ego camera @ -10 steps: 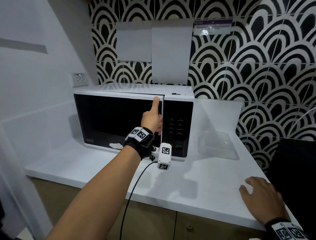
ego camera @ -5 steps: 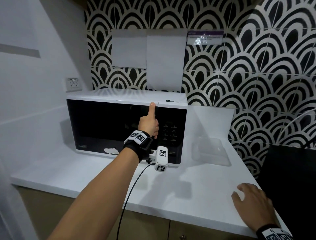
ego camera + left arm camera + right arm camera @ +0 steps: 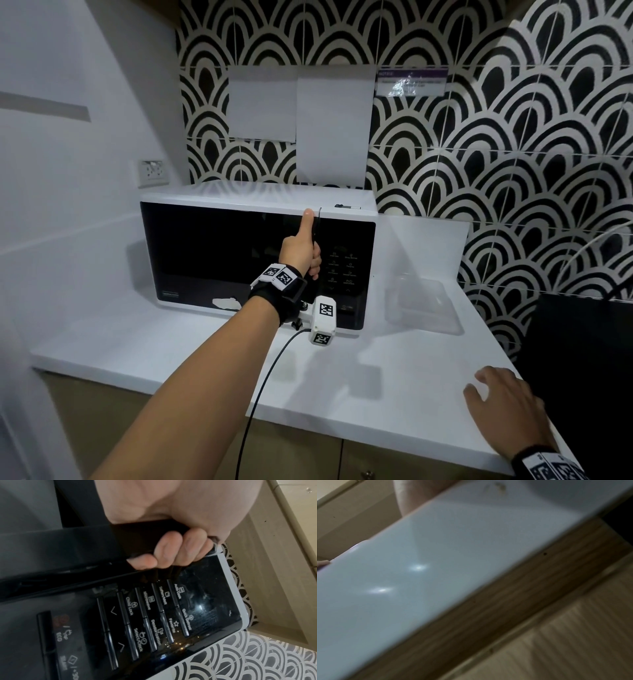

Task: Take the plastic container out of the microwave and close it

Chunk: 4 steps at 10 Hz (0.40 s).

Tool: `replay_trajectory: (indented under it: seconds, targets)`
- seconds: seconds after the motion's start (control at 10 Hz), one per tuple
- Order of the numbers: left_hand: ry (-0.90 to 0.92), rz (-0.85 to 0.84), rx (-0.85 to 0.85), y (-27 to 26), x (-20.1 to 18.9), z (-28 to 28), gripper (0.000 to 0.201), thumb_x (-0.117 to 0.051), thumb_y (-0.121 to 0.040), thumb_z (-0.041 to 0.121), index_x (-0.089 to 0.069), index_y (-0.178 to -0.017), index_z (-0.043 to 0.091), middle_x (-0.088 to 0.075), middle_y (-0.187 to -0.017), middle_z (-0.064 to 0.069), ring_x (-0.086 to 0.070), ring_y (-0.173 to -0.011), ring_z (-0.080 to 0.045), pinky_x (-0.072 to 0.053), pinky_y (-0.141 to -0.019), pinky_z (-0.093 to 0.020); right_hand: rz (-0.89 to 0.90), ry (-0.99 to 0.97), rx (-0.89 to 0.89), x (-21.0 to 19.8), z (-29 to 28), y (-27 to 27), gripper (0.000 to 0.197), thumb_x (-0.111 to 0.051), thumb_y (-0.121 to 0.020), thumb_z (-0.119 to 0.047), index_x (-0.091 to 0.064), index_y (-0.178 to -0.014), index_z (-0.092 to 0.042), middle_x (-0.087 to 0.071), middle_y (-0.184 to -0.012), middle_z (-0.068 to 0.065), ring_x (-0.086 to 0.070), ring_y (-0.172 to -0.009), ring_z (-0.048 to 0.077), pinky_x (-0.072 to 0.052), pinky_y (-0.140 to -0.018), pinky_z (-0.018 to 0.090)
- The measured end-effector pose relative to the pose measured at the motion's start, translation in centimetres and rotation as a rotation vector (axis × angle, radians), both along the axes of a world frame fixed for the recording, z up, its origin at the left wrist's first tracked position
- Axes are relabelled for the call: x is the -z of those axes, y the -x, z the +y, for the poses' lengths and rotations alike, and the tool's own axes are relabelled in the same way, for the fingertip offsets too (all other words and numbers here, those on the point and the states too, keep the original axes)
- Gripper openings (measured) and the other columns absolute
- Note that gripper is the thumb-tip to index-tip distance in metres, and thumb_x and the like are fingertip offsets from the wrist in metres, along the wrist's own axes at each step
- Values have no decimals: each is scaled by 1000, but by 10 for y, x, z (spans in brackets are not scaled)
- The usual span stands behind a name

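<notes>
The white microwave [image 3: 239,197] has a black door [image 3: 212,253] that stands only a crack away from the control panel [image 3: 342,270]. My left hand [image 3: 303,251] grips the door's right edge, thumb pointing up along it. In the left wrist view its fingers [image 3: 171,550] curl round the door edge [image 3: 77,547], just above the control panel [image 3: 163,615]. The clear plastic container [image 3: 423,305] sits on the white counter [image 3: 205,346] to the right of the microwave. My right hand [image 3: 503,404] rests flat on the counter near its front right corner, holding nothing.
A black appliance [image 3: 582,359] stands at the counter's right end. Papers hang on the patterned tile wall [image 3: 513,171] behind the microwave, and a socket [image 3: 153,173] is on the left wall. The right wrist view shows the counter edge [image 3: 436,568] above wooden cabinet fronts [image 3: 573,628].
My left hand has swung the microwave door from ajar to almost against the body. The right hand stayed flat on the counter.
</notes>
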<state>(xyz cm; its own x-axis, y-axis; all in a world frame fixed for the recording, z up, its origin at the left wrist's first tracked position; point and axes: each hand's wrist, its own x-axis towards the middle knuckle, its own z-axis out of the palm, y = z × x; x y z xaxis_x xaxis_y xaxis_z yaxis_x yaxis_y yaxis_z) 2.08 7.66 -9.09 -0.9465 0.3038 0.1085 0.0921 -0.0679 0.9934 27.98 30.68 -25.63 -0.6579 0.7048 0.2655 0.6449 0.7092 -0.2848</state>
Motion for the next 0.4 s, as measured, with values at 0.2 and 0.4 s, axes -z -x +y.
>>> replay_trajectory:
  seconds: [0.2, 0.4]
  targets:
    - [130, 111, 80, -1, -6, -22, 86, -36, -94, 75, -65, -62, 0, -72, -64, -15, -70, -57, -31, -58, -61, -33, -28, 13, 16, -5, -5, -2, 33, -48, -89, -44, -56, -117, -29, -56, -130, -3, -48, -121, 23, -37, -101, 41]
    - [476, 426, -36, 6, -7, -57, 86, -31, -89, 80, -74, -96, 6, -78, -84, -7, -74, -78, -28, -57, -87, -46, -26, -4, 26, -6, -6, 0, 31, -48, -89, -44, -56, -115, -29, -56, -130, -2, -48, -120, 24, -37, -100, 42]
